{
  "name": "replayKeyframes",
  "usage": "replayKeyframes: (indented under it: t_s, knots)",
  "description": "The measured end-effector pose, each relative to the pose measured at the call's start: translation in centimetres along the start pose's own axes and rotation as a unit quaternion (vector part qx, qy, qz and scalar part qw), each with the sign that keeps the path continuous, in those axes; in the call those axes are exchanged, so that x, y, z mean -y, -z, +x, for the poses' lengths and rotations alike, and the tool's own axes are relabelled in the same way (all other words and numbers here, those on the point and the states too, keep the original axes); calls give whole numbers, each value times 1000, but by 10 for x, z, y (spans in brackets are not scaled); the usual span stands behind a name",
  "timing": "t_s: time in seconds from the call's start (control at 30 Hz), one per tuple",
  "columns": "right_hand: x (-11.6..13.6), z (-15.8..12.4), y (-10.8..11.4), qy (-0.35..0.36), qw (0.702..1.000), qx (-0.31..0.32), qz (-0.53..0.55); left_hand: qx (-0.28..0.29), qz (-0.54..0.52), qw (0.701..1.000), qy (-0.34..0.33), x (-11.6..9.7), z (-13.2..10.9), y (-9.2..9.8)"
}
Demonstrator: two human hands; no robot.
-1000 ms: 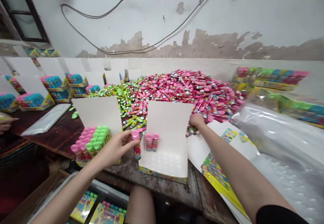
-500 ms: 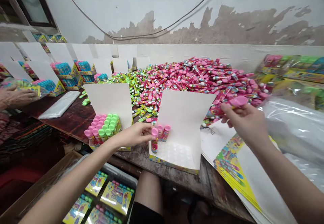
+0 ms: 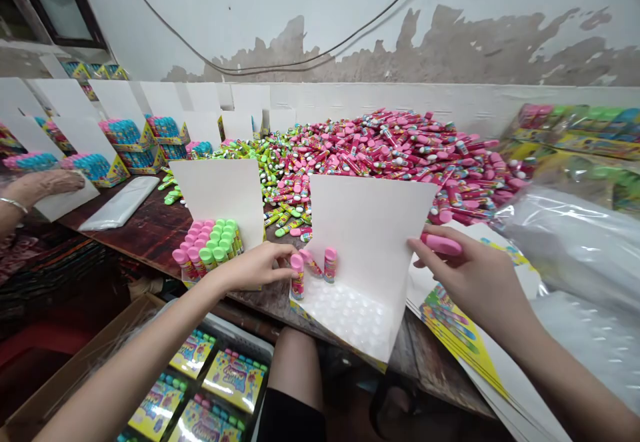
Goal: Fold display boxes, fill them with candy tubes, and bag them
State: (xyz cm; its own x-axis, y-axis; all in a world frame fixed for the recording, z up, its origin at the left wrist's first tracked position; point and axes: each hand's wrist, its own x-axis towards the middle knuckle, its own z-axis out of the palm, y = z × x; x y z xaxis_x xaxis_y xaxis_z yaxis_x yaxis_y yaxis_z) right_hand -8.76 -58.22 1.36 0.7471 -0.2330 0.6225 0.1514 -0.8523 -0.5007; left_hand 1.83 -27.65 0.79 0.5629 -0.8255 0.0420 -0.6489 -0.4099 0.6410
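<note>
My left hand [image 3: 265,265] has its fingers closed at the pink-capped tube [image 3: 297,277] standing at the left front of the white display box [image 3: 350,325]. Inside, a second pink-capped tube [image 3: 314,265] leans over, while a third pink-capped tube [image 3: 330,265] stands upright by the back panel. The box's dimpled clear insert [image 3: 345,312] shows in front of them. At the panel's right edge, my right hand [image 3: 470,272] is closed around another pink-capped tube [image 3: 443,243], its cap pointing right and most of its body hidden.
Behind the box lies a heap of pink and green tubes [image 3: 380,155]. A partly filled display box [image 3: 215,192] stands left. Flat printed cards [image 3: 465,335] and clear plastic [image 3: 575,229] lie right. A crate [image 3: 265,345] of wrapped boxes sits below; another person's hand [image 3: 55,185] is far left.
My right hand has come down and left from the heap with its tube to the panel's edge. The middle tube in the box has tipped over, and the box has turned slightly.
</note>
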Motion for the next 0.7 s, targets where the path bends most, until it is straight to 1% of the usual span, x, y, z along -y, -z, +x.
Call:
replayKeyframes:
  t_s: [0.13,0.2,0.27,0.3,0.33,0.4,0.43,0.47,0.5,0.53,0.57,0.6,0.67,0.7]
  knots:
    - [-5,4,-8,35,999,-26,6,5,-16,1000,-6,0,-4,-4]
    - [-7,11,-11,45,998,-44,-4,7,6,1000,-10,-3,-3,-9]
    - [-7,17,-11,37,997,-61,-1,0,42,999,-19,-6,-3,-15]
    - [-5,17,-9,26,996,-88,10,-5,59,998,-22,-8,-2,-18]
    - [-1,15,-6,13,990,-136,24,-9,74,997,-22,-9,-2,-21]
    - [13,6,1,-2,968,-245,55,-9,102,995,-18,-10,-1,-25]
    - [22,0,3,7,963,-263,64,-5,117,993,-14,-10,-1,-27]
    - [31,-7,5,24,970,-235,63,-1,130,991,-13,-10,0,-28]
    - [41,-14,6,50,982,-171,55,0,141,990,-16,-10,0,-28]
    - [50,-20,7,79,992,-93,43,-2,151,988,-19,-11,1,-28]
    - [56,-25,8,103,994,-35,26,-4,159,987,-24,-11,2,-28]
    - [61,-28,10,116,993,-20,6,-4,164,986,-32,-12,3,-28]
    - [63,-33,19,99,989,-106,-18,0,173,984,-48,-16,7,-27]
    - [61,-37,26,84,988,-131,-12,4,177,983,-55,-17,8,-26]
